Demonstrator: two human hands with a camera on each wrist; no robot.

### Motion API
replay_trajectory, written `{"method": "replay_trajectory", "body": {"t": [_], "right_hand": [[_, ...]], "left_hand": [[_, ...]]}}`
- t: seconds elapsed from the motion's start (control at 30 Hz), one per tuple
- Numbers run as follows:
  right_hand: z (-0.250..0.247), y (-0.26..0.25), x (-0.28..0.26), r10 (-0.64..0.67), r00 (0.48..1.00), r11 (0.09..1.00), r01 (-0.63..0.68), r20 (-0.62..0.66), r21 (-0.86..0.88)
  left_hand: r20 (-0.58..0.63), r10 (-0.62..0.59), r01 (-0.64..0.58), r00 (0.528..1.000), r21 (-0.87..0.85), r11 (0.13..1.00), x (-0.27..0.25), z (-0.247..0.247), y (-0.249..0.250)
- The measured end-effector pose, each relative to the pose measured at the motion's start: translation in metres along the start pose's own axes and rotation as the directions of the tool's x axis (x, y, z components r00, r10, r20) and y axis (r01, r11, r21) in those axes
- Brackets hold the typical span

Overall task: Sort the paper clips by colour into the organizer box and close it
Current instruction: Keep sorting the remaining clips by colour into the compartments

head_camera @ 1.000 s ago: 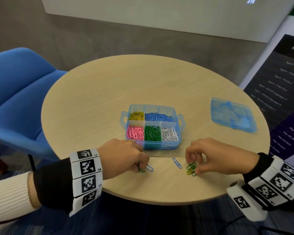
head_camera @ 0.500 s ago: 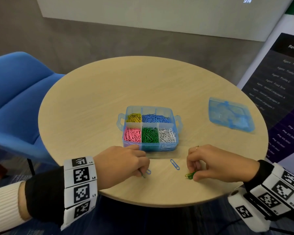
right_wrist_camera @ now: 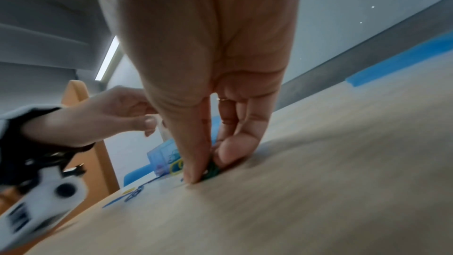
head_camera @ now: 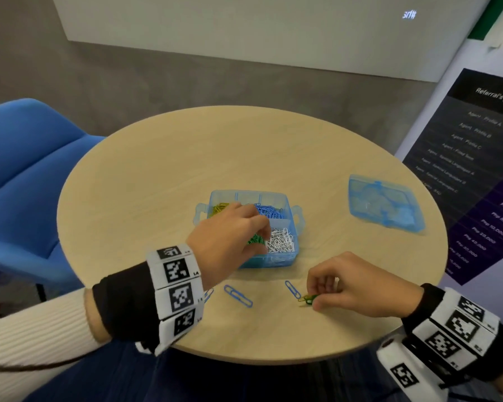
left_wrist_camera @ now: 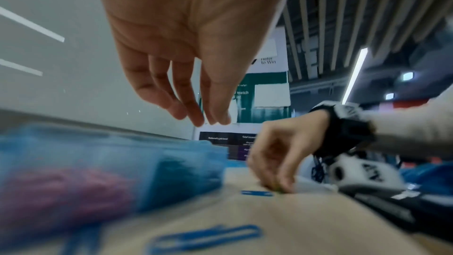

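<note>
A blue chair stands left of the round table, a dark poster to the right. The organizer box sits mid-table, its lid well apart on the right. The left hand hovers over the box with loose, released fingers, hiding the near-left compartments. Three blue clips lie before the box; the right hand pinches green and yellow clips against the tabletop.
</note>
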State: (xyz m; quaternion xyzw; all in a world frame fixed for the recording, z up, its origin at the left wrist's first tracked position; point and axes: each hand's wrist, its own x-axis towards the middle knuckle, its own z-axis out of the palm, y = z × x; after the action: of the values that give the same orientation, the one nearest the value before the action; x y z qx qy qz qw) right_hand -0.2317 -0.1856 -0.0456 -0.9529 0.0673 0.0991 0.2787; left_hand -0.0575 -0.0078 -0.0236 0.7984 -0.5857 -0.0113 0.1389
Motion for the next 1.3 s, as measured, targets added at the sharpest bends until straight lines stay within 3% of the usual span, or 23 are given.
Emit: {"method": "replay_trajectory", "body": {"t": [0.2, 0.43, 0.73, 1.07, 1.3], "right_hand": [[-0.004, -0.002, 0.012, 0.017, 0.998, 0.994, -0.011, -0.053, 0.107], [-0.004, -0.021, 0.024, -0.019, 0.997, 0.909, 0.048, -0.073, 0.414], [-0.003, -0.037, 0.031, -0.006, 0.987, 0.832, 0.094, -0.16, 0.547], [-0.006, -0.04, 0.035, 0.111, 0.96, 0.748, 0.09, -0.258, 0.658], [-0.016, -0.028, 0.032, 0.187, 0.921, 0.715, 0.112, -0.343, 0.691]], "left_hand": [[0.086, 0.108, -0.075, 0.99, -0.318, 0.945, -0.016, 0.016, 0.016], [0.03, 0.009, 0.006, 1.0, -0.469, 0.883, -0.013, 0.017, 0.017], [-0.021, -0.063, 0.045, 0.998, -0.487, 0.873, -0.013, 0.006, 0.009], [-0.075, -0.094, 0.05, 0.993, -0.455, 0.889, -0.016, -0.005, 0.003], [-0.107, -0.259, 0.177, 0.96, -0.488, 0.855, -0.007, -0.021, -0.029]]}}
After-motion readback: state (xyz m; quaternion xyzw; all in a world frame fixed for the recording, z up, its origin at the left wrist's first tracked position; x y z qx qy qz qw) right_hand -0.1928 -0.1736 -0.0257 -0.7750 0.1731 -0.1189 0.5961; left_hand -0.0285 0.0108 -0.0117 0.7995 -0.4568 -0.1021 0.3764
